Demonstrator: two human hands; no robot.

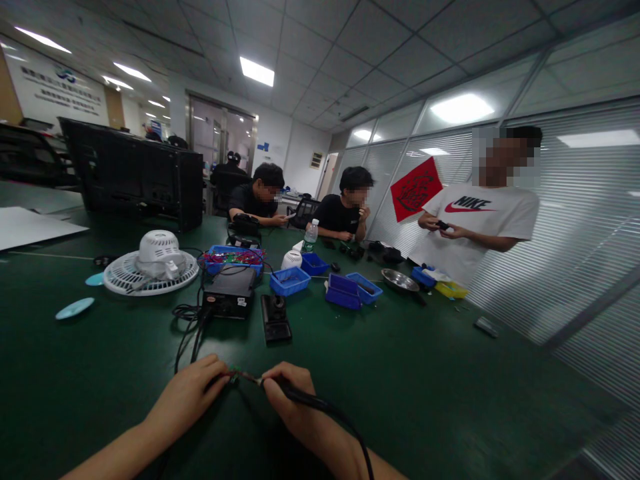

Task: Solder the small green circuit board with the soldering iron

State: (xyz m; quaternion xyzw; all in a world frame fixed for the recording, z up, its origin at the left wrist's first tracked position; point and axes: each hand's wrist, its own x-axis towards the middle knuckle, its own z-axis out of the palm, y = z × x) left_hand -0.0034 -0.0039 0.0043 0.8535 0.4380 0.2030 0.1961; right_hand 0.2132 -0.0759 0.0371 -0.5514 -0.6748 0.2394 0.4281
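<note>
My right hand [293,393] is closed round the black handle of a soldering iron [305,398], whose cable runs down past my wrist. The iron's metal tip points left at a small green circuit board [234,376]; whether they touch I cannot tell. My left hand [203,387] pinches that board at its left edge, just above the green tabletop [400,393]. Beyond my hands stand a black soldering station [229,293] with cables and a black iron stand [275,320].
A white fan part [150,270] lies to the left, near a large black monitor [130,173]. Blue bins [290,281], a water bottle [310,235] and a metal bowl [400,281] stand farther back. Several people are around the table; one at the right [480,220] stands holding a small black object.
</note>
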